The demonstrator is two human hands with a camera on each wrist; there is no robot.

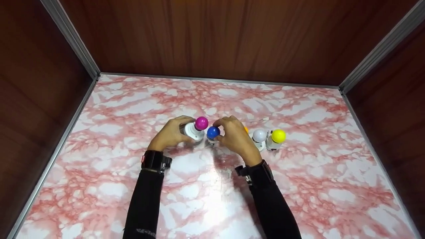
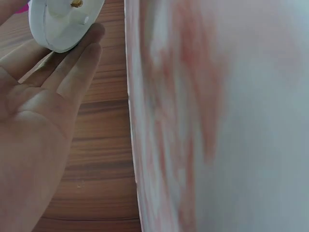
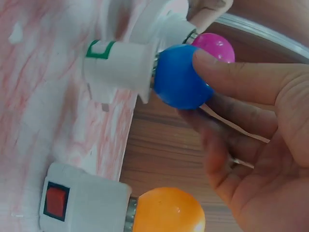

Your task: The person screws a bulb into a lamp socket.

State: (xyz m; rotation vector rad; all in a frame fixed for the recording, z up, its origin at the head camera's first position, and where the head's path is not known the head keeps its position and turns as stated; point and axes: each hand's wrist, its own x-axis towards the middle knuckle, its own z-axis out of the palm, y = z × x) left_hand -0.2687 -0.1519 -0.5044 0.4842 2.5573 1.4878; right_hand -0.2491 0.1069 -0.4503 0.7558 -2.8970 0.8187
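Observation:
My left hand [image 1: 170, 133] grips a round white bulb holder [image 1: 192, 133] by its sides, with a magenta bulb [image 1: 201, 123] standing in it. Seen from the left wrist, the underside of the holder's base [image 2: 60, 29] faces the camera, so it appears tilted or lifted. Just to the right, a blue bulb [image 1: 213, 132] sits in a white socket [image 3: 118, 65] with a green mark. Thumb and fingers of my right hand [image 1: 235, 136] pinch this blue bulb. Whether its thread is fully in the socket cannot be told.
Right of my right hand, an orange bulb [image 3: 169, 210] stands in a white holder with a red switch [image 3: 56, 201]. A white bulb [image 1: 259, 135] and a yellow bulb [image 1: 278, 136] follow in white holders. Brown wood-grain panels [image 1: 212, 39] enclose the pink-marbled tabletop [image 1: 132, 199].

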